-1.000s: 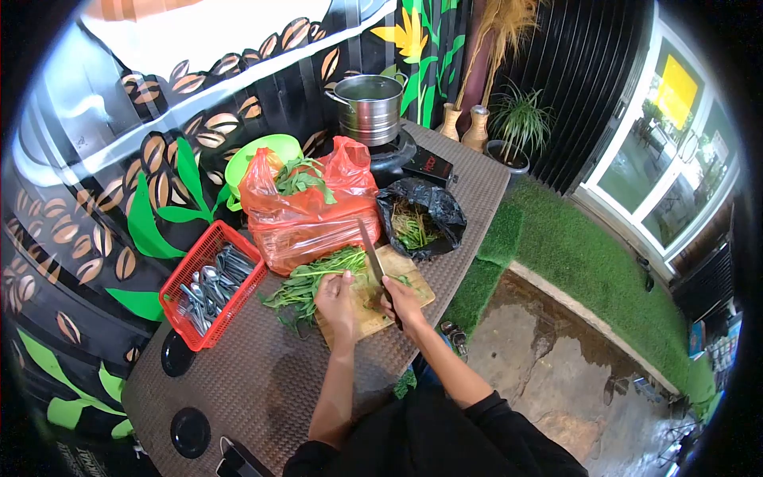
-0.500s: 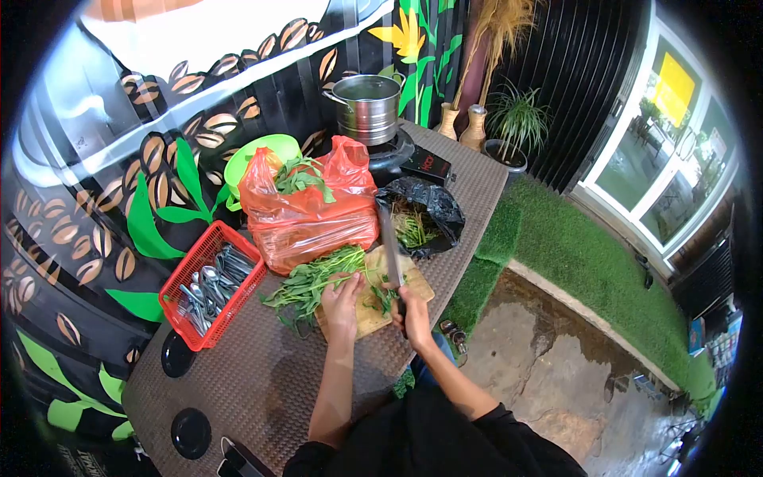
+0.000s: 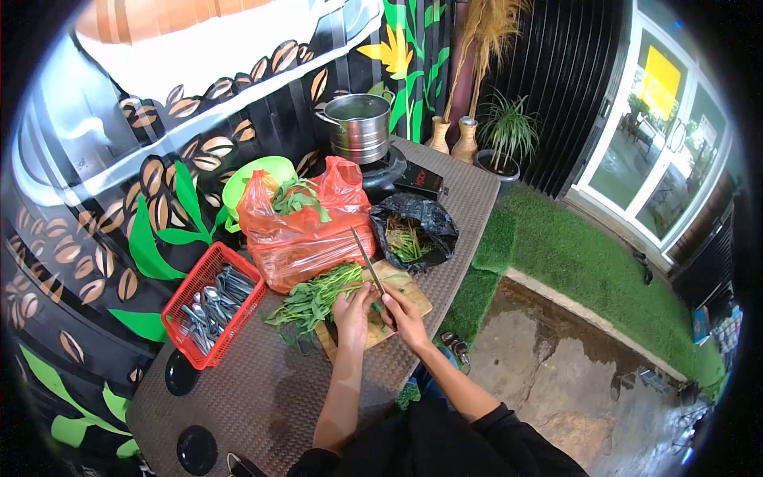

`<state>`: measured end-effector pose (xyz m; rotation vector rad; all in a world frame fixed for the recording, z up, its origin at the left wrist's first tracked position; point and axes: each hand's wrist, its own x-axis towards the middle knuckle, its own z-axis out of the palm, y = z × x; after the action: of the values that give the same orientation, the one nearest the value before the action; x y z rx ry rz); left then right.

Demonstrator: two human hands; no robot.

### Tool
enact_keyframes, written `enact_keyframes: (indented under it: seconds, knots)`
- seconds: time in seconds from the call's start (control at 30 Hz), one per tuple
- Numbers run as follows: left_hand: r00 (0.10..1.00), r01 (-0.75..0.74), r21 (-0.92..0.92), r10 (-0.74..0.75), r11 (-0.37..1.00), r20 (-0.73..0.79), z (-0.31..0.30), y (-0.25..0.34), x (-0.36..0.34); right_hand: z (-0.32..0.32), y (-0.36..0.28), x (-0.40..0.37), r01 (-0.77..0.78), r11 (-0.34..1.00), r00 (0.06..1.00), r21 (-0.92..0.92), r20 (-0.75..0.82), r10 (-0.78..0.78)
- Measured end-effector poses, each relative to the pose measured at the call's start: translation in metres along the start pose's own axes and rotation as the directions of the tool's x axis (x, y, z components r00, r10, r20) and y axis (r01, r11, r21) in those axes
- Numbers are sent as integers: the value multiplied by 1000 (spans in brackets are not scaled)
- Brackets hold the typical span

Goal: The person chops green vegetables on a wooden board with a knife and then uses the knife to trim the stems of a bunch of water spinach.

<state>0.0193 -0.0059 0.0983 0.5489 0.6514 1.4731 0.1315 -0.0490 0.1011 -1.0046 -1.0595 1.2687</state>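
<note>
My right hand (image 3: 405, 319) is closed around the handle of a knife (image 3: 369, 258), its blade slanting up and to the left over the wooden cutting board (image 3: 413, 294). Close beside it, my left hand (image 3: 353, 318) has its fingers curled together near the blade; what they pinch, if anything, is hidden. A pile of leafy greens with long stems (image 3: 314, 300) lies on the board's left side and spills onto the table. Behind the board stand a red plastic bag (image 3: 306, 246) with more leaves on top and an open black plastic bag (image 3: 445, 230) holding stem scraps.
A red basket of cutlery (image 3: 253, 296) sits left on the brown woven-look table (image 3: 278, 397), near two black round dishes (image 3: 196, 450). At the back are a green bowl (image 3: 238, 187) and a steel pot (image 3: 358, 131) on a portable stove (image 3: 421, 181).
My hands have drawn together over the board. The knife has tipped left, from nearly upright to slanting. The camera view has shifted slightly.
</note>
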Motion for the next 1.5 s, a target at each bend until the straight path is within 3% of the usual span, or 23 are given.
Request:
enact_keyframes:
  seconds: [0.13,0.2,0.33,0.4,0.43,0.47,0.53,0.67,0.73,0.8,0.83,0.87,0.9,0.93,1.0,1.17,1.23,1.33,1.37,1.4,1.47,1.5]
  knots:
    - [996,-75,134,80,988,-29,0,-6,-1,2,10,2,96,993,994,-68,-50,-100]
    - [969,-248,269,244,931,50,-7,-15,3,2,14,4,74,981,986,-177,-133,-99]
    - [948,-312,346,315,885,50,-13,-11,2,0,12,7,-24,999,955,-27,-297,15]
    - [949,-310,404,309,861,68,-20,-5,5,-12,9,9,-366,910,919,192,-76,386]
    - [969,-241,429,237,871,63,-22,-2,6,-17,18,13,-447,878,892,173,6,453]
    - [984,-175,452,167,875,59,-22,1,8,-20,23,16,-452,876,889,171,8,457]
    - [994,-105,447,98,888,41,-23,5,9,-25,29,20,-609,715,788,344,163,594]
    - [999,14,398,-26,917,25,-27,5,18,-39,23,28,-671,686,742,281,264,617]
    - [997,50,377,-68,925,34,-29,4,21,-43,14,29,-578,766,816,280,198,543]
    - [989,69,534,-128,842,74,-27,2,25,-42,0,28,-514,790,854,335,117,506]
    - [989,74,535,-132,842,71,-23,0,26,-41,-12,27,-415,879,908,234,55,415]
    - [966,39,612,-186,790,179,-19,-2,26,-41,-18,27,-310,943,950,123,6,311]
    - [927,-8,678,-249,735,280,-13,-3,24,-43,-19,28,-301,952,950,60,-63,305]
    - [927,-7,679,-250,735,280,-7,-3,21,-45,-19,29,-302,951,950,60,-64,306]
    - [858,-87,754,-335,652,389,5,-5,16,-50,-19,31,-231,964,973,-129,-57,225]
    - [840,-143,870,-406,473,359,17,-12,20,-63,-15,33,-155,986,978,-66,-152,143]
    - [803,-73,899,-509,432,310,21,-9,23,-69,-19,34,-194,979,972,-65,-149,183]
    - [827,-161,837,-391,523,404,19,-11,27,-77,-24,38,-226,969,973,-95,-61,221]
    - [834,-84,805,-401,587,380,18,-10,28,-80,-26,38,-235,966,972,-111,-30,233]
    - [833,-88,806,-401,585,382,20,-10,29,-81,-27,38,-231,967,973,-109,-30,229]
    - [873,-61,657,-278,752,400,26,-13,29,-84,-27,38,-241,965,970,-109,1,242]
    - [871,-64,659,-281,749,403,30,-16,30,-85,-28,37,-237,966,971,-104,-2,238]
